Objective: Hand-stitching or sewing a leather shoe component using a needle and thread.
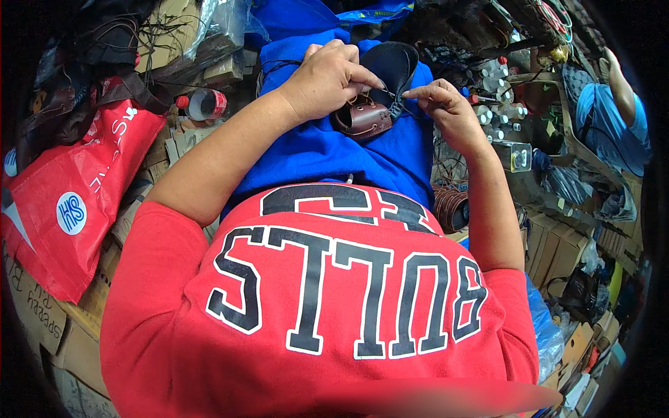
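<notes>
A brown leather shoe (364, 120) with a black inner side (390, 64) lies on my lap, over blue cloth (300, 150). Light lacing runs along its brown side, and a dark lace (396, 108) gathers at its middle. My left hand (333, 75) is closed in a pinch above the brown part, a thin strand of the lace at its fingertips. From the other side my right hand (447, 110) pinches close to the same spot, thumb and forefinger together. What sits between those right fingertips is too small to make out.
At left lie a red bag (90, 188) and a plastic bottle with a red cap (203, 104). Several small bottles (496, 115) and a clear square container (517, 157) stand to the right. Beyond them is a person in a light blue garment (606, 125). Cardboard boxes (554, 244) are stacked lower right.
</notes>
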The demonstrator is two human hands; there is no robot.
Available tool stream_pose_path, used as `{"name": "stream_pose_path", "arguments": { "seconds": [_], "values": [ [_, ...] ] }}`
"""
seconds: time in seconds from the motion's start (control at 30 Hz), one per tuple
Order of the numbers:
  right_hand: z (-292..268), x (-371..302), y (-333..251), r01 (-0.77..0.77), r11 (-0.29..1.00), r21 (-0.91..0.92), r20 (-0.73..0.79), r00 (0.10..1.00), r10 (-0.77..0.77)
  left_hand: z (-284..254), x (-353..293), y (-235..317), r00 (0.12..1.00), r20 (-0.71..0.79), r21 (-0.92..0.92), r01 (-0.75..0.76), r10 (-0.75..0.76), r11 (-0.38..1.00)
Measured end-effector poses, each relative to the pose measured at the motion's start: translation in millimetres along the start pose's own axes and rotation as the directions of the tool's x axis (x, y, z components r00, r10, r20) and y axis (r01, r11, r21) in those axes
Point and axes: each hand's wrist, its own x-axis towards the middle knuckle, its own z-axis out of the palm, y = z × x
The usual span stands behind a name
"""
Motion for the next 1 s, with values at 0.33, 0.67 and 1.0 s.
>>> {"name": "stream_pose_path", "arguments": {
  "seconds": [0.33,0.67,1.0],
  "values": [
    [-3.5,2.0,1.2,-0.007,1.0,0.011,0.059,0.998,0.006,-0.6,2.2,1.4,0.999,0.042,0.012,0.028,-0.028,1.0],
    [-4.2,2.1,0.5,-0.074,0.969,0.238,0.133,0.99,0.043,8.5,11.2,0.2,0.997,0.078,-0.067,0.018,-0.012,0.998],
    [0.4,-5.6,-5.5,-0.111,0.976,0.185,0.077,0.992,0.098,-1.8,6.8,12.8,0.995,0.097,0.009,-0.001,0.0,1.0]
  ]
}}
